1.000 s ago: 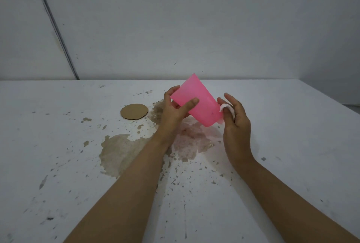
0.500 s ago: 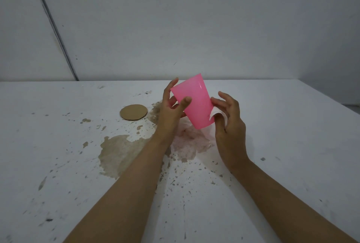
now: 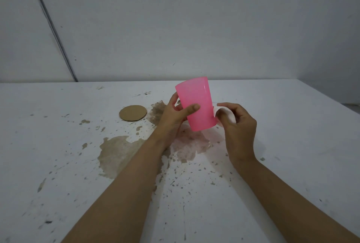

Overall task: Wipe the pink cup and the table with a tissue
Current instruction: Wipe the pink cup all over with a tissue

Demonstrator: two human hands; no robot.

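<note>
A translucent pink cup (image 3: pixel 196 99) is held above the white table (image 3: pixel 292 145), nearly upright with its wider end up. My left hand (image 3: pixel 173 118) grips it from the left, thumb across the front. My right hand (image 3: pixel 236 125) pinches a white tissue (image 3: pixel 219 113) and presses it against the cup's lower right side. Most of the tissue is hidden behind my fingers and the cup.
A round brown cardboard coaster (image 3: pixel 133 113) lies on the table left of the cup. A brown spill patch (image 3: pixel 116 153) and many small splatters spread over the table's middle and front. A grey wall stands behind the table's far edge.
The cup has turned from tilted to nearly upright in my left hand. My right hand with the tissue has shifted along the cup's right side.
</note>
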